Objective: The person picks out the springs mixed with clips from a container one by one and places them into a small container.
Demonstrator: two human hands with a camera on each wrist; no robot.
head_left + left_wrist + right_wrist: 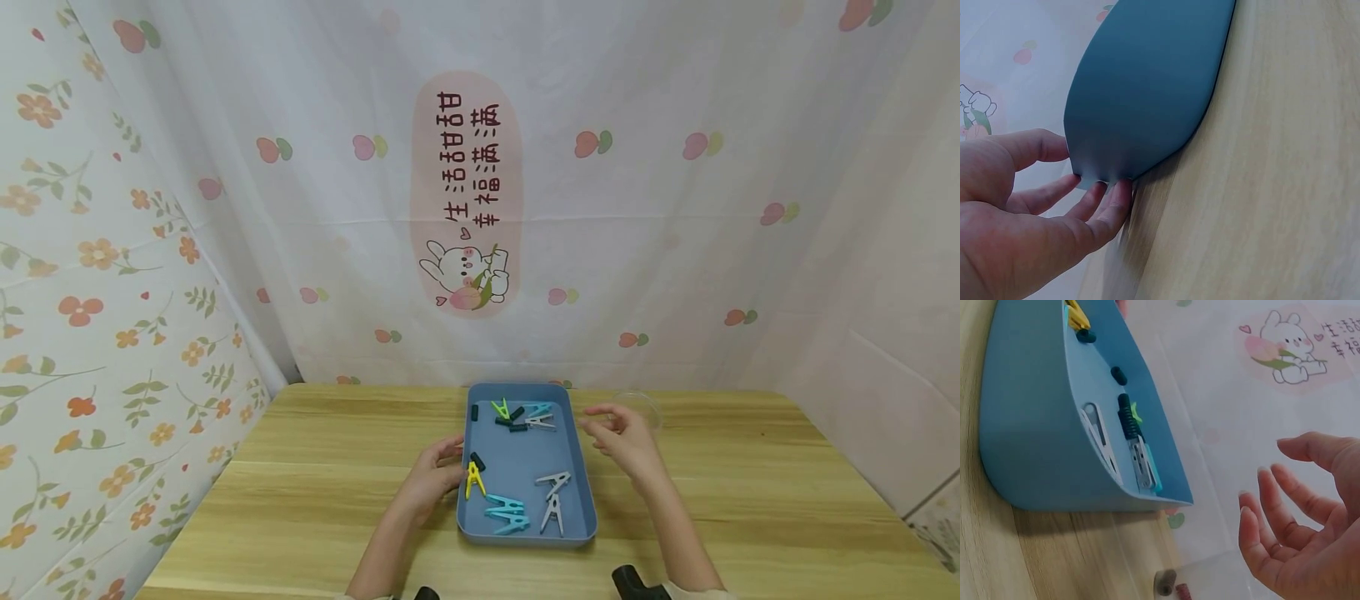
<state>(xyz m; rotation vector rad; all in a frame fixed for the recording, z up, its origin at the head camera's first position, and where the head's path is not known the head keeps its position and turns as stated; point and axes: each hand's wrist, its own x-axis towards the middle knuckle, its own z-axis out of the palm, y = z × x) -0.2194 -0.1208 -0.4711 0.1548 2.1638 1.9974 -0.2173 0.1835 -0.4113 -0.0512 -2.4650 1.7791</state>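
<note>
The left hand (429, 482), its grip released, touches the blue tray (513, 454) left of its yellow clothespin (474, 481); the right hand (626, 440), grip also released, hovers right of the tray

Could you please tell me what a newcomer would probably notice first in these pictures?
Probably the blue rectangular plastic tray on the light wood-grained table, with a bright yellow plastic clip near its left wall. Then the eye may rise to the pink oval print with dark red writing and a white rabbit, on the white curtain behind. The person's bare left hand and right hand flank the tray.
</note>
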